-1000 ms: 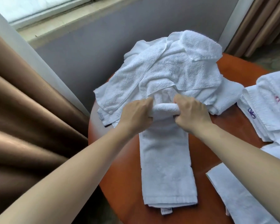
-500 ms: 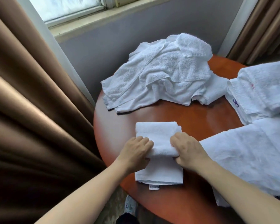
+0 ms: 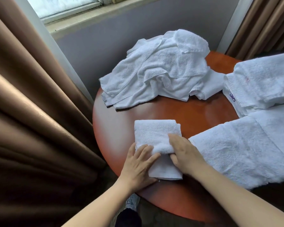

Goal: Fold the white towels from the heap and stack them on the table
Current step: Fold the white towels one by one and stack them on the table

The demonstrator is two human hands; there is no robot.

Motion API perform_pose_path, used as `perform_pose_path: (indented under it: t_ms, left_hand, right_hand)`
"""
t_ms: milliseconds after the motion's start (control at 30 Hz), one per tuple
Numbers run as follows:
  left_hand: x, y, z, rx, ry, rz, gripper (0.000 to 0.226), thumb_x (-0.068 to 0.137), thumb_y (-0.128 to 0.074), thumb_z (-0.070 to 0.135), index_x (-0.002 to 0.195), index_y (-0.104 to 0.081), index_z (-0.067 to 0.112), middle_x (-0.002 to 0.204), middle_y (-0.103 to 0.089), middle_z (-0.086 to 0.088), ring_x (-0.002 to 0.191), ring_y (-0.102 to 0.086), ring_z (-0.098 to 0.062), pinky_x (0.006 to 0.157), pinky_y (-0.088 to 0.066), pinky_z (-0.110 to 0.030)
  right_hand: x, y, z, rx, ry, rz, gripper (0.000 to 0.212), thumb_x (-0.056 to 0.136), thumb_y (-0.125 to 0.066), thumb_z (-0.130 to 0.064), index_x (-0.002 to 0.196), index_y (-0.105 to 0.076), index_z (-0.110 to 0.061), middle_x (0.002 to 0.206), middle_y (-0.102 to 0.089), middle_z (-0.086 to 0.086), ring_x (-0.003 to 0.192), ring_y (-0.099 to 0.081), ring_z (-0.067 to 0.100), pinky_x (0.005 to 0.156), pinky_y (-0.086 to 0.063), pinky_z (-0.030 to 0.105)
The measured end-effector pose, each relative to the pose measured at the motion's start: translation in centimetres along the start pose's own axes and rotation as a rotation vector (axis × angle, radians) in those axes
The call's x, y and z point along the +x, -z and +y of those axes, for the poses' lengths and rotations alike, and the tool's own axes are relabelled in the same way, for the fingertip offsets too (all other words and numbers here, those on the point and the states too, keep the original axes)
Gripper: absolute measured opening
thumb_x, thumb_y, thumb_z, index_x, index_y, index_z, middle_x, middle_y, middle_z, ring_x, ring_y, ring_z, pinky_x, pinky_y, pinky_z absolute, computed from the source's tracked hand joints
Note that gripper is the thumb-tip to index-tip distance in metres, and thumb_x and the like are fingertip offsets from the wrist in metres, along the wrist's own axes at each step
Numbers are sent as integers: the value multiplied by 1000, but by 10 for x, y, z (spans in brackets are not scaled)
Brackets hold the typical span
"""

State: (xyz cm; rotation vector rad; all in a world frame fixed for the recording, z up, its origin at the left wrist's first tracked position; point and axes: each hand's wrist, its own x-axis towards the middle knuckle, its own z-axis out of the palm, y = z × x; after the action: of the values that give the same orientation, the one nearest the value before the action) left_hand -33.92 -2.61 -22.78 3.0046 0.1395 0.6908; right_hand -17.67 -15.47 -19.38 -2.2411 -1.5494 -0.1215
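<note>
My left hand (image 3: 141, 163) presses flat on the half-folded towel (image 3: 154, 131), right hand (image 3: 184, 153) pinching its fold, on the surface (image 3: 187, 112) nearer me than the heap (image 3: 157, 71). I judge this the final fold; next comes lifting it to stack.

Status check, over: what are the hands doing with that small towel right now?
Left hand flat, pressing the small towel. Right hand pinching its folded edge. Heap lies behind, apart. Nothing in the way.
</note>
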Motion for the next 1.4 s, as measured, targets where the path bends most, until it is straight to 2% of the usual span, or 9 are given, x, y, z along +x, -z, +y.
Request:
perform_pose_path:
  t_ms: [233, 333, 500, 600, 833, 1000, 1167, 1300, 1400]
  left_hand:
    - [-3, -9, 10, 18, 88, 198, 33, 66, -66, 38, 89, -48, 22, 113, -44, -2, 108, -48, -22, 101, -32, -54]
    - [-12, -14, 11, 16, 28, 204, 16, 71, -67, 25, 74, -51, 22, 104, -46, -1, 98, -50, -21, 99, -38, -51]
    - [-12, -16, 9, 37, 7, 216, 25, 73, -67, 25, 75, -41, 23, 94, -44, 0, 82, -48, -20, 83, -42, -37]
    - [0, -13, 6, 60, -29, 201, 32, 68, -69, 17, 71, -38, 22, 84, -44, -1, 70, -42, -21, 59, -33, -33]
    - [60, -25, -4, 58, 133, 12, 34, 58, -80, 37, 59, -50, 20, 70, -51, -2, 60, -44, -21, 54, -28, -30]
    - [108, -47, -25, -17, 94, -45, 46, 46, -91, 31, 64, -50, 21, 71, -49, -3, 67, -35, -21, 51, -32, -29]
    - [150, -65, -25, -167, -43, -117, 61, 51, -84, 46, 79, -35, 23, 76, -50, 1, 64, -45, -19, 50, -36, -28]
    - [184, -75, -11, -358, -228, -127, 27, 79, -57, 45, 86, -53, 19, 80, -52, 1, 61, -47, -17, 52, -44, -29]
    - [198, -70, -5, -419, -279, -161, 36, 67, -64, 55, 79, -57, 22, 76, -53, 6, 69, -50, -15, 67, -48, -33]
  right_hand:
    - [-11, 3, -19, 121, -38, 74, 49, 55, -58, -9, 103, -45, -13, 120, -63, 14, 99, -57, 33, 77, -53, 36]
    - [-28, -2, -21, 100, 22, 5, 41, 56, -56, -13, 95, -43, -16, 124, -54, 7, 105, -46, 27, 67, -59, 41]
    - [-45, -6, -26, -101, 49, -257, 66, 57, -62, -61, 102, -45, -15, 131, -57, 9, 111, -59, 33, 74, -56, 45]
    - [-38, -4, -28, -219, 8, -320, 80, 36, -83, -42, 100, -45, -15, 125, -62, 9, 108, -58, 30, 75, -55, 48]
    - [36, 13, -11, -375, -225, -264, 51, 23, -82, -5, 67, -57, -15, 70, -53, 8, 57, -51, 28, 49, -34, 33]
    - [82, 22, 9, -523, -363, -449, 36, 87, -57, -19, 120, -44, -22, 120, -46, 3, 107, -49, 23, 76, -30, 33]
    - [105, 29, 40, -572, -540, -518, 31, 94, -46, -14, 124, -42, -22, 125, -45, 3, 111, -48, 22, 80, -34, 32]
    - [104, 43, 79, -620, -713, -589, 32, 96, -41, -12, 125, -44, -24, 125, -47, 2, 113, -48, 21, 85, -38, 31]
    - [101, 59, 95, -628, -769, -629, 32, 92, -46, -14, 123, -47, -24, 123, -47, 0, 115, -46, 20, 86, -38, 30]
